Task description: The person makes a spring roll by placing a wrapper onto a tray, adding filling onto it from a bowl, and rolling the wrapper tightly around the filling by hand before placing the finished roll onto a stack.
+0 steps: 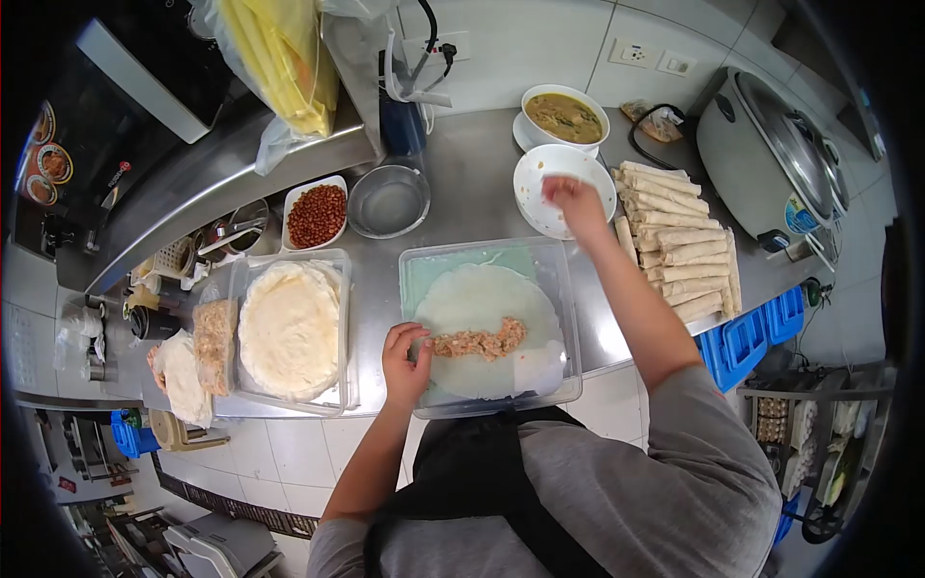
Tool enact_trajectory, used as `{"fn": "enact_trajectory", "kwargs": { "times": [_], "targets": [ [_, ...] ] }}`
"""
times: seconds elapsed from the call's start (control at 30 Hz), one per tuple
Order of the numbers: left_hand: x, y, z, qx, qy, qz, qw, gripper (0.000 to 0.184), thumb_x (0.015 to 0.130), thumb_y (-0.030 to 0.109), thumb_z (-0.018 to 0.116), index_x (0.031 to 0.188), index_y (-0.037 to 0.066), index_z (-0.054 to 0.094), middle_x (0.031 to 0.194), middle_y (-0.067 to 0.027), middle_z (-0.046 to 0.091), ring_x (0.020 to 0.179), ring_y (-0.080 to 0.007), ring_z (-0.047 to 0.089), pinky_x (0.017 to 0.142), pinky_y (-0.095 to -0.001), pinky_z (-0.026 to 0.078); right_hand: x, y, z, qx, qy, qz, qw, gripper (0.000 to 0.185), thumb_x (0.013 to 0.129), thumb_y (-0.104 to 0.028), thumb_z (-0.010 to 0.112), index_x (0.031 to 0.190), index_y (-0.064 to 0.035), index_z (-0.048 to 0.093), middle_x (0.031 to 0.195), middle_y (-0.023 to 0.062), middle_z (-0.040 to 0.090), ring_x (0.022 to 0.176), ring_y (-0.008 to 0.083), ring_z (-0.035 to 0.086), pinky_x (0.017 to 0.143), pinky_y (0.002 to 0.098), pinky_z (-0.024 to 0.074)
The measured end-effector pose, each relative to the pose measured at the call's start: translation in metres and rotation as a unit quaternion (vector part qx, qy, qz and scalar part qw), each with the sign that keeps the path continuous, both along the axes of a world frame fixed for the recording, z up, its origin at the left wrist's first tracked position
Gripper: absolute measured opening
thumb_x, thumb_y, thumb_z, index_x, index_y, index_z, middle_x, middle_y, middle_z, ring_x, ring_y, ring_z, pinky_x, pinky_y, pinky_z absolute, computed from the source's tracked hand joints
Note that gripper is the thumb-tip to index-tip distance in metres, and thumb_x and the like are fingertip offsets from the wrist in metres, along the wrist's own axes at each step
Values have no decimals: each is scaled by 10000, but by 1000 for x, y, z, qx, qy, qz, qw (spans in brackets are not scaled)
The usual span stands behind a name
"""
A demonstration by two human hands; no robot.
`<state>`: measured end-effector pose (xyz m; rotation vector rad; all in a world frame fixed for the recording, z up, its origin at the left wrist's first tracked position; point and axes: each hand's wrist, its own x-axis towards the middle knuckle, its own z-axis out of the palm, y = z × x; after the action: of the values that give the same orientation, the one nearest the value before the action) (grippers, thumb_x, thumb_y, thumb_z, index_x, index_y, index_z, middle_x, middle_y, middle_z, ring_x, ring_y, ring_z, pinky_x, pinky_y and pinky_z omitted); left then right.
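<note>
A thin round wrapper (487,294) lies on the lid-like plastic tray (576,380) before me. A strip of minced filling (482,341) runs across the wrapper. My left hand (406,358) is at the strip's left end, thumb and fingers apart, holding nothing. Above the white bowl (528,197) is my right hand (575,204), its fingers bunched together and slightly blurred. Whatever is between them I cannot make out. Small bits of food cling inside the bowl. To its right, rolled wrappers (679,236) are piled in rows.
A stack of round wrappers (289,329) fills a clear container at left, beside a bag of crumbly food (214,342). Behind stand a dish of peanuts (316,216), a metal bowl (388,200) and a bowl of soup (564,116). A large cooker (761,144) occupies the right.
</note>
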<state>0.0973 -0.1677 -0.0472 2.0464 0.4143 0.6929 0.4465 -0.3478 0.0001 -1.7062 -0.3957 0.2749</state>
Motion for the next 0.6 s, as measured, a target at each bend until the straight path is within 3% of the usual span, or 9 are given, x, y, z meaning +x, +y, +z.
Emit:
{"fn": "enact_trajectory", "kwargs": {
  "times": [0.03,0.13,0.2,0.23,0.33,0.4,0.43,0.5,0.6],
  "targets": [
    [0,0,1,2,0,4,1000,149,824,-19,624,959,15,676,1067,-142,629,1025,-279,606,907,-343,474,39,9,-21,25,2,-33,999,172,939,-53,549,1012,-3,697,870,85,690,775,169,631,761,304,517],
    [1,-3,3,0,6,16,1000,145,821,-20,633,953,19,679,1062,-138,630,1022,-275,609,900,-340,477,88,32,-38,-103,41,-101,989,151,933,-61,561,994,-14,691,883,63,690,750,148,618,698,277,510],
    [1,-2,3,-4,8,19,1000,151,818,-24,641,956,24,680,1063,-133,631,1019,-273,612,894,-339,479,90,43,-39,41,245,-87,965,203,916,-4,538,1097,-3,629,879,35,629,806,104,589,735,220,494],
    [1,-1,3,-3,8,23,1000,151,818,-24,641,956,24,680,1063,-133,631,1019,-273,612,894,-339,479,85,46,-37,41,244,-83,965,203,916,-4,538,1097,-3,629,879,35,629,806,104,589,735,220,494],
    [0,-2,2,-11,4,28,1000,166,811,-32,641,960,30,681,1062,-130,632,1015,-277,615,889,-339,481,71,46,-38,51,210,-41,975,136,902,-37,583,1003,-3,668,844,33,650,721,95,569,641,221,456],
    [1,-2,4,-5,7,22,1000,168,810,-32,641,961,31,680,1062,-133,633,1016,-283,616,892,-341,482,69,42,-38,-120,128,111,978,144,835,-155,701,768,-28,707,696,64,662,655,135,609,589,273,474],
    [1,-2,5,-5,6,21,1000,168,810,-32,641,961,31,680,1062,-133,633,1016,-283,616,892,-341,482,60,40,-25,-121,128,110,978,144,835,-155,701,768,-28,707,696,64,662,655,135,609,589,273,474],
    [1,-2,5,-1,12,22,1000,169,808,-33,642,959,32,679,1062,-135,634,1014,-284,617,895,-340,482,43,34,-1,-319,-22,179,931,132,767,-169,726,719,-46,723,652,83,669,647,165,637,631,313,502],
    [1,-2,5,-3,9,18,1000,161,813,-27,643,959,31,679,1058,-135,636,1016,-285,617,899,-341,482,59,14,-9,-340,-163,326,867,126,708,-170,730,787,-73,746,746,101,715,686,225,665,667,361,512]
  ]
}}
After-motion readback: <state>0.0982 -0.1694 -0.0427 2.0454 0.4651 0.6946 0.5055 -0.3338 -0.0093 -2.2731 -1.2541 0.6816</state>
